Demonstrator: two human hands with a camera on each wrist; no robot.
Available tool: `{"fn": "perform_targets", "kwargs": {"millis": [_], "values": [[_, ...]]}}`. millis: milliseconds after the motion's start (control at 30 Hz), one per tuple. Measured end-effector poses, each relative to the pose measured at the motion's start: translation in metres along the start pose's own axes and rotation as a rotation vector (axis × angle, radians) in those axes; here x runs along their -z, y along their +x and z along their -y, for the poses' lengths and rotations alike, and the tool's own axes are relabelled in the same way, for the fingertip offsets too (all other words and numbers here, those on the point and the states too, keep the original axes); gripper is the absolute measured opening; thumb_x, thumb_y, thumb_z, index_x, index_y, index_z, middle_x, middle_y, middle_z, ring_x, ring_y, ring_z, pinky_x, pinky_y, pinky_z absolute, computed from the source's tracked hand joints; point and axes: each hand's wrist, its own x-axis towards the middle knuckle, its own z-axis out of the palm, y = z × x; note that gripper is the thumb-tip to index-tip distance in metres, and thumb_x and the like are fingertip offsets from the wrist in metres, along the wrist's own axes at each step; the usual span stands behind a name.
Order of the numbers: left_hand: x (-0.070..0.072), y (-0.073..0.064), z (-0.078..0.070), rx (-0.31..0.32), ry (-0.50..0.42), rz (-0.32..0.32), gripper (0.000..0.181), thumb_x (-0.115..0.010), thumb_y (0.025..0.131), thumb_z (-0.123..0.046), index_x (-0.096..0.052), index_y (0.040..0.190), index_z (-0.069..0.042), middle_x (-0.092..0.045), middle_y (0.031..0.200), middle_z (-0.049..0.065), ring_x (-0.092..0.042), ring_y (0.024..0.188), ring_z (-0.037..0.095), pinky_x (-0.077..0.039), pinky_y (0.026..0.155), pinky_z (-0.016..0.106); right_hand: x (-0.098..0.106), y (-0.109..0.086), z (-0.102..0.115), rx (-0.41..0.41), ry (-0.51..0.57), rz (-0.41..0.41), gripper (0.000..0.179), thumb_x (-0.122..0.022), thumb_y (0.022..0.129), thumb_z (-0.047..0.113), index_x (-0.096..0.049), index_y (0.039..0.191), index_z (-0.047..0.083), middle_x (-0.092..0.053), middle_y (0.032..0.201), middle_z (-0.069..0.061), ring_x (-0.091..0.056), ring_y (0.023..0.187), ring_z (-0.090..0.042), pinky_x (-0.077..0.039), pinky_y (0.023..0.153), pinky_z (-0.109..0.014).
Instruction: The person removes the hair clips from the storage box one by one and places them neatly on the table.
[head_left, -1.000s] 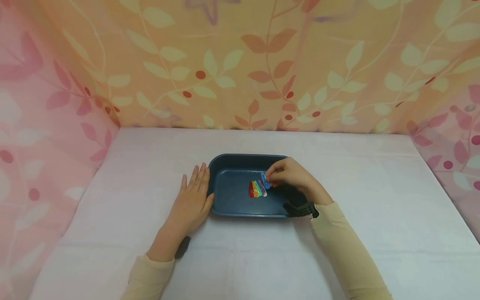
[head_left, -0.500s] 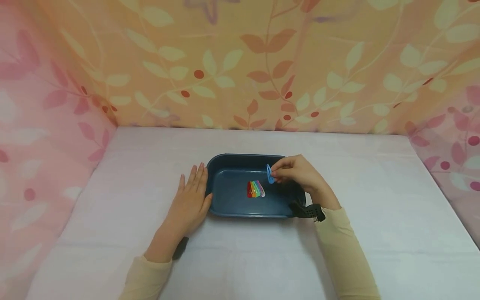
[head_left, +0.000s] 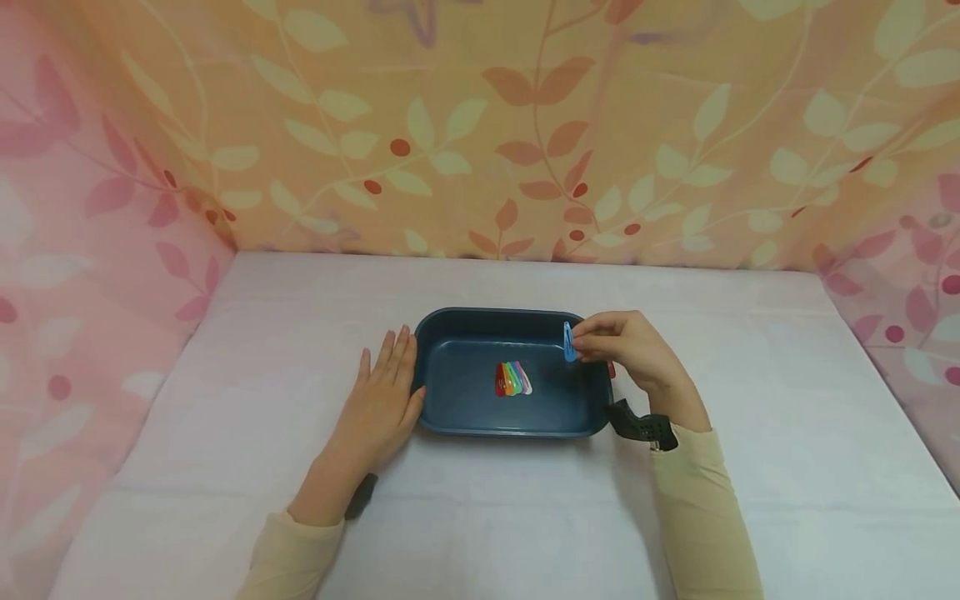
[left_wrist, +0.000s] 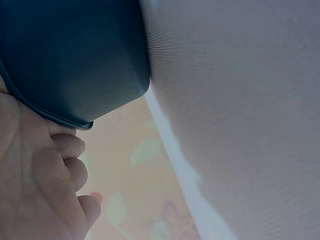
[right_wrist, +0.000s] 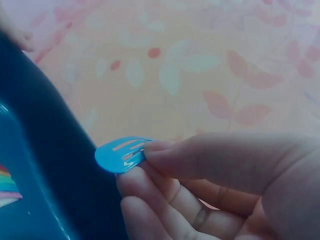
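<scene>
The small, glossy blue hair clip [right_wrist: 120,155], flat and teardrop-shaped with slots, is clamped between the thumb and curled fingers of my right hand [head_left: 633,348]. In the head view, the clip stands nearly upright just right of centre, over the upper right part of the tray. Its narrow end sits in the pinch; in the right wrist view its broad, rounded end projects toward the left of the frame, free of my fingers.

Progress, as judged: lifting of the blue hair clip off the tray floor is done; its release is not. The overlapping row of small multicoloured clips [head_left: 513,379], running from red to white, lies on the tray floor near mid-frame, left of my grip and apart from it. No finger touches these.

The smooth, dark blue rectangular tray [head_left: 450,400] has rounded corners and raised walls. My left hand [head_left: 386,404] rests against its outer left wall, fingers straight, thumb set apart, gripping nothing.

A small red item [head_left: 612,370] shows at the tray's right edge, partly hidden by my right hand; I cannot tell what it is. The tray stands on a white cloth surface [head_left: 480,517] before a yellow-orange leaf-print fabric backdrop [head_left: 450,200].
</scene>
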Motion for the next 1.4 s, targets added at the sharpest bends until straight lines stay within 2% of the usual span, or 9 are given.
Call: {"fn": "perform_targets", "kwargs": {"millis": [267,433,567,733,867,1400], "values": [[-0.001,0.001,-0.001,-0.003,-0.004,0.002,0.068,-0.046,0.097,-0.026,-0.013,0.148,0.006,-0.006,0.156,0.017,0.0,0.143,0.03,-0.003,0.112,0.053,0.012,-0.011,-0.01,-0.028,0.017,-0.05,0.017,-0.064,0.087,0.002,-0.064,0.097,-0.012,-0.069,0.077,-0.002,-0.066,0.07,-0.014,-0.055,0.072,-0.027],[0.0,0.001,-0.002,-0.003,-0.005,0.009,0.068,-0.045,0.097,-0.026,-0.014,0.148,0.006,-0.006,0.156,0.017,-0.001,0.143,0.031,-0.003,0.112,0.053,0.018,-0.015,-0.015,-0.027,0.086,-0.058,0.007,-0.063,0.088,0.0,-0.068,0.091,-0.002,-0.069,0.076,-0.002,-0.065,0.068,-0.013,-0.054,0.065,-0.027],[0.0,0.001,-0.001,0.0,0.006,0.008,0.068,-0.044,0.097,-0.026,-0.014,0.148,0.007,-0.006,0.156,0.018,-0.002,0.143,0.032,-0.003,0.112,0.054,0.023,-0.015,-0.018,-0.007,0.153,-0.045,0.011,-0.062,0.087,-0.003,-0.071,0.088,0.003,-0.069,0.075,-0.004,-0.063,0.066,-0.015,-0.054,0.062,-0.03],[-0.001,0.002,0.001,0.001,0.008,0.006,0.068,-0.044,0.097,-0.027,-0.014,0.148,0.007,-0.007,0.156,0.019,-0.002,0.143,0.032,-0.003,0.112,0.054,0.03,-0.014,-0.022,0.007,0.194,-0.05,0.012,-0.061,0.087,-0.005,-0.071,0.088,0.002,-0.069,0.075,-0.005,-0.064,0.065,-0.019,-0.055,0.067,-0.03],[-0.001,0.001,0.002,0.008,0.001,0.01,0.068,-0.044,0.097,-0.027,-0.014,0.147,0.007,-0.007,0.155,0.019,-0.002,0.143,0.032,-0.002,0.112,0.054,0.034,-0.014,-0.026,-0.016,0.213,-0.071,0.01,-0.062,0.087,-0.005,-0.071,0.087,0.001,-0.069,0.076,-0.005,-0.064,0.067,-0.02,-0.055,0.07,-0.029],[0.001,0.003,-0.001,0.012,-0.004,0.03,0.067,-0.043,0.097,-0.026,-0.014,0.147,0.007,-0.006,0.156,0.019,0.0,0.143,0.031,-0.002,0.112,0.053,0.049,-0.017,-0.045,-0.103,0.29,-0.139,0.021,-0.06,0.088,-0.006,-0.073,0.082,0.01,-0.068,0.079,-0.002,-0.064,0.068,-0.012,-0.054,0.069,-0.022]]}}
